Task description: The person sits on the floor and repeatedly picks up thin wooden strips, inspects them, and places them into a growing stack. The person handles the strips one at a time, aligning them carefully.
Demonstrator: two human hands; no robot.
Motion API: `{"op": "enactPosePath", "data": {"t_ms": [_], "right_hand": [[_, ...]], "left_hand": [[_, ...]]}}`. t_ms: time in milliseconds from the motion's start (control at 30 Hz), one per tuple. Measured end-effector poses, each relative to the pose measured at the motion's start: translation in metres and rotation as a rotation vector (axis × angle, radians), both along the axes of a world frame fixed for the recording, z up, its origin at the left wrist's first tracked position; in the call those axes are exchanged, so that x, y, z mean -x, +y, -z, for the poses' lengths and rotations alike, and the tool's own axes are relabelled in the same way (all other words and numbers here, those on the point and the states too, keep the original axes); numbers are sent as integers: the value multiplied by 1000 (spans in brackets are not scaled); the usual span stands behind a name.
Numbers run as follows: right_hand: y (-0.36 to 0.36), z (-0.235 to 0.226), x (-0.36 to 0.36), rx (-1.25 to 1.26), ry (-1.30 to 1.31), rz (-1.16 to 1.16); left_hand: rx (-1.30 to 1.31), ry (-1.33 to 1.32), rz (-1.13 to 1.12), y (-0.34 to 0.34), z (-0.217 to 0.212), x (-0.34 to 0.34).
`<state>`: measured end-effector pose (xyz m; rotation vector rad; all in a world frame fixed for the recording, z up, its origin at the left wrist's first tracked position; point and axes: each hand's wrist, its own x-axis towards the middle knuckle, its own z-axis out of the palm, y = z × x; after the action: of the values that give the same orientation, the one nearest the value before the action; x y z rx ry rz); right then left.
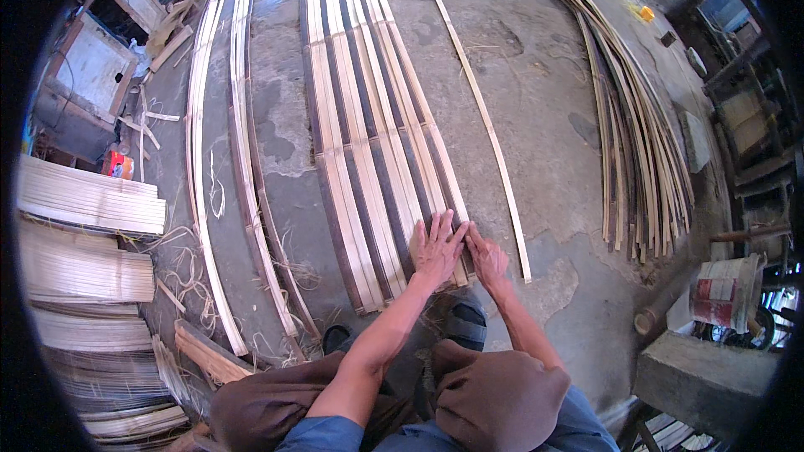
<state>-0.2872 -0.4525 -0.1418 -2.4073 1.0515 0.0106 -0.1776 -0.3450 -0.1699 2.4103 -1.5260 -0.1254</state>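
Head view: long flat row of pale-cream & dark-brown bamboo-like strips (377, 138) lies lengthwise on the grey concrete floor (553, 176), near end just in front of the person's feet, far end running out at the top of the pic. Handling, prob.: each strip light, springy, bendy along its length but stiff across; smooth faces may slide on each other, thin edges could splinter or cut. Best hold prob. flat palm near the close end, w/ fingertips on the outer edge; lifting by one end would likely let it sag & spread. Looks: pale & dark bands alternate side by side, node lines cross at intervals, near ends slightly uneven. L hand (437, 247) palm down, fingers fanned, pressing on the row's R side near its close end. R hand (490, 261) right beside it at the outer R edge, fingers bunched; can't tell if it's pinching anything. Single narrow pale strip (487, 117) lies apart to the R; big curved bundle of thin strips (636, 134) farther R.
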Motion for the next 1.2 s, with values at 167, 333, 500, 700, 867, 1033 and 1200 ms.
{"op": "enactPosePath", "data": {"t_ms": [167,333,500,700,867,1033,1200], "right_hand": [[-42,6,39,454,-87,157],[-58,6,77,602,-80,27],[-47,-14,64,134,-163,346],[-19,-17,41,122,-518,158],[-17,9,31,-36,-330,151],[-8,6,11,-89,-252,177],[-9,6,4,-158,-362,217]], "left_hand": [[1,73,-12,-8,-1,7],[-82,84,23,-9,-2,9],[-151,27,43,-8,-7,9],[-100,42,32,-6,-6,6],[-78,85,42,-8,-10,8],[-78,86,32,-4,-6,6],[-60,83,43,-6,-11,6]]}}
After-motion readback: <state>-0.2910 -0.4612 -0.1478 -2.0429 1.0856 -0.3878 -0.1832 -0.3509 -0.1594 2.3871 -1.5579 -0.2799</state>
